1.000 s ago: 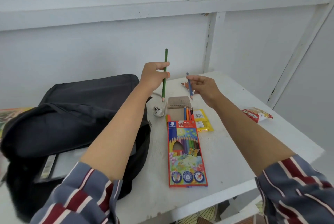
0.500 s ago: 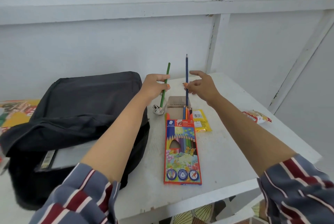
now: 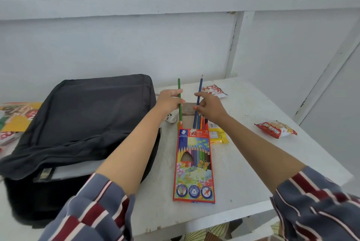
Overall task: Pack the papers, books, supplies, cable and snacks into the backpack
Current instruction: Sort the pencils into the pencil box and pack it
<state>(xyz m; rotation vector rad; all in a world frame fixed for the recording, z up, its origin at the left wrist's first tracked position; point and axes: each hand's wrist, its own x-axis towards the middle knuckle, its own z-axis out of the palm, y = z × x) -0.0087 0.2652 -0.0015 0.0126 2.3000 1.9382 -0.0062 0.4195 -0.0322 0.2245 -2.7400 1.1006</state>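
So, both hands are slotting pencils into the box.

The left hand [image 3: 169, 100] has its fingers curled round the green pencil [image 3: 179, 100] mid-shaft, tip down at the box [image 3: 193, 164] mouth just below the hand. The right hand [image 3: 210, 107] pinches the blue pencil [image 3: 199, 94] between thumb and fingertips, lower end in among the other pencils [image 3: 202, 122] under the palm. Pencils are light and stiff but the points probably snap easy, so I'd hold mid-shaft and slide, not jab. The box is thin card, likely floppy with the flap open, so grab its long edges; it runs bodyward from both hands. The backpack [image 3: 87, 120] sits just left of the left hand.
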